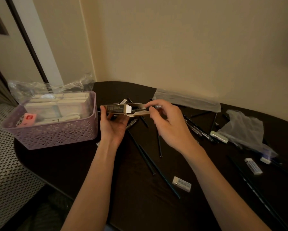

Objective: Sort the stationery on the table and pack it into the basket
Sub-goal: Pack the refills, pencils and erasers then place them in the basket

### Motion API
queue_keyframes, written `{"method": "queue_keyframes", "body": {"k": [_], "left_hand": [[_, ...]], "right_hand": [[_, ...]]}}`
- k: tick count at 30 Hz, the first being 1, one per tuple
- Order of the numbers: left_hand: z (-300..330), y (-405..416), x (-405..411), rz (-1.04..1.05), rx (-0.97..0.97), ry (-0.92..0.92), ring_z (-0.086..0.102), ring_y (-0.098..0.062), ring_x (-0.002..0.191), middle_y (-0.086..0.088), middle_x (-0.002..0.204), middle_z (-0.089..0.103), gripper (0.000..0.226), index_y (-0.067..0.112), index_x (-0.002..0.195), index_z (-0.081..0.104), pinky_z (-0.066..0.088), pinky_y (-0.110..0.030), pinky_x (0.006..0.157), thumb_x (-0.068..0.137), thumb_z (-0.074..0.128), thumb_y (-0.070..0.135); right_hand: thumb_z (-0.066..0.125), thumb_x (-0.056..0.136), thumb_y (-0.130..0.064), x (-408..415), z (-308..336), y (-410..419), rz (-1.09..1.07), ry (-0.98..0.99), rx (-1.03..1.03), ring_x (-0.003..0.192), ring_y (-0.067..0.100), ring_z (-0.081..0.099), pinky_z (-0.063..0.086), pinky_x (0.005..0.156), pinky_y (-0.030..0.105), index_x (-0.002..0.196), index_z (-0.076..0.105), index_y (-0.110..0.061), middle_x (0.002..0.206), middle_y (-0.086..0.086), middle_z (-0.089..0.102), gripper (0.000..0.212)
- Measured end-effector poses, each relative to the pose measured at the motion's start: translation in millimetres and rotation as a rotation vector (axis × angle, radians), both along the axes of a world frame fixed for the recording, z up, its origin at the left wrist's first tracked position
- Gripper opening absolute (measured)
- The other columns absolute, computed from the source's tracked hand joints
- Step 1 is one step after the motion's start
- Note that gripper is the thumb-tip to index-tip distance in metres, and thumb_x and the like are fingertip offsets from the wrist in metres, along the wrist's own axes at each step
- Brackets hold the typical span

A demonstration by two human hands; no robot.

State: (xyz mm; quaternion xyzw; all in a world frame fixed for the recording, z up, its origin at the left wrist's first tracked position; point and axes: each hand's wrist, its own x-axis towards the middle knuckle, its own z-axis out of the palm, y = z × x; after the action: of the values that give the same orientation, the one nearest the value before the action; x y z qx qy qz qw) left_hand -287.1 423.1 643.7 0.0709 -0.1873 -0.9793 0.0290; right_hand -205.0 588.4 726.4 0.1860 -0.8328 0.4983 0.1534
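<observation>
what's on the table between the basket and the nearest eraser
In the head view, the left forearm crosses above that stretch. On the table beyond it lie two long dark pencils, then the eraser. Next to the basket the dark table is bare.

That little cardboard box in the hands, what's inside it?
Through the open end of the cardboard box, held by the left hand, dark pens show; the right hand pinches one at the opening. The closed walls hide how many lie deeper inside.

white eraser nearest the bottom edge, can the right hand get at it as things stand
Probably not at once: the right hand is busy pinching a pen at the box. Nothing covers the eraser.
</observation>
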Motion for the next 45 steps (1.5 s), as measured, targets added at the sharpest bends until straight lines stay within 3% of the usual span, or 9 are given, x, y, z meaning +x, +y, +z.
{"method": "queue_keyframes", "body": {"k": [5,13,18,23,30,33,37,42,45], "left_hand": [[0,0,-1,0.017,0.016,-0.022,0.059,-0.039,0.117,-0.024,0.131,0.055,0.051,0.008,0.129,0.047,0.047,-0.049,0.102,0.094,0.056,0.043],[5,5,4,0.016,-0.102,-0.035,0.061,-0.034,0.113,-0.021,0.128,0.056,0.056,0.011,0.136,0.045,0.052,-0.044,0.096,0.093,0.058,0.043],[6,3,3,0.039,-0.095,-0.046,0.058,-0.035,0.113,-0.023,0.129,0.051,0.057,0.013,0.139,0.042,0.057,-0.042,0.084,0.093,0.058,0.042],[4,3,3,0.038,-0.157,-0.041,0.06,-0.034,0.114,-0.021,0.128,0.054,0.058,0.014,0.138,0.043,0.055,-0.042,0.09,0.091,0.06,0.043],[9,14,9,-0.054,-0.256,-0.009,0.06,-0.035,0.115,-0.02,0.124,0.056,0.034,0.017,0.116,0.051,0.047,-0.048,0.102,0.093,0.056,0.042],[9,18,10,-0.079,-0.281,-0.011,0.06,-0.035,0.115,-0.02,0.125,0.056,0.036,0.017,0.117,0.05,0.046,-0.047,0.103,0.093,0.057,0.042],[10,20,12,-0.074,-0.284,-0.034,0.059,-0.034,0.116,-0.02,0.126,0.055,0.05,0.014,0.13,0.047,0.049,-0.046,0.1,0.091,0.059,0.042],[11,17,28,-0.067,-0.123,-0.096,0.052,-0.04,0.122,-0.025,0.134,0.049,0.061,0.01,0.139,0.042,0.053,-0.048,0.093,0.089,0.061,0.041],[17,10,45,-0.063,-0.104,-0.117,0.052,-0.041,0.122,-0.026,0.134,0.048,0.061,0.01,0.139,0.043,0.05,-0.051,0.097,0.089,0.062,0.04]], "right_hand": [[0.062,0.091,-0.013,0,-3,1,-0.078,0.15,-0.045,0.076,0.005,0.064,0.051,0.06,0.019,0.099,0.06,-0.018,0.083,-0.013,0.062,0.01],[0.069,0.087,-0.022,-13,-16,8,-0.293,0.161,0.202,0.076,0.001,0.059,0.041,0.068,0.006,0.102,0.073,-0.02,0.089,-0.008,0.068,0.016],[0.054,0.096,-0.013,-17,-14,13,-0.188,-0.025,0.263,0.08,0.011,0.062,0.056,0.073,0.033,0.11,0.07,-0.014,0.094,0.0,0.065,0.021],[0.067,0.089,-0.022,-18,-18,14,-0.315,-0.041,0.151,0.062,0.001,0.064,0.051,0.062,0.012,0.092,0.074,-0.02,0.076,-0.011,0.068,0.008],[0.075,0.081,-0.025,-23,-24,13,-0.382,-0.11,0.062,0.07,0.001,0.064,0.052,0.066,0.02,0.086,0.076,-0.021,0.071,-0.014,0.067,0.007],[0.077,0.08,-0.027,-24,-29,12,-0.431,-0.147,-0.011,0.071,0.004,0.064,0.056,0.07,0.029,0.083,0.076,-0.023,0.068,-0.014,0.066,0.005],[0.079,0.076,-0.032,-24,-32,11,-0.458,-0.181,-0.051,0.071,0.005,0.064,0.056,0.07,0.03,0.078,0.076,-0.024,0.067,-0.014,0.067,0.008],[0.077,0.079,-0.026,-16,-5,19,-0.347,-0.154,-0.261,0.063,-0.004,0.06,0.047,0.061,0.011,0.076,0.072,-0.021,0.069,-0.006,0.067,0.008],[0.069,0.087,-0.024,-11,6,21,-0.348,-0.041,-0.425,0.056,-0.004,0.054,0.046,0.062,0.007,0.077,0.067,-0.015,0.064,-0.002,0.061,0.013]]}}
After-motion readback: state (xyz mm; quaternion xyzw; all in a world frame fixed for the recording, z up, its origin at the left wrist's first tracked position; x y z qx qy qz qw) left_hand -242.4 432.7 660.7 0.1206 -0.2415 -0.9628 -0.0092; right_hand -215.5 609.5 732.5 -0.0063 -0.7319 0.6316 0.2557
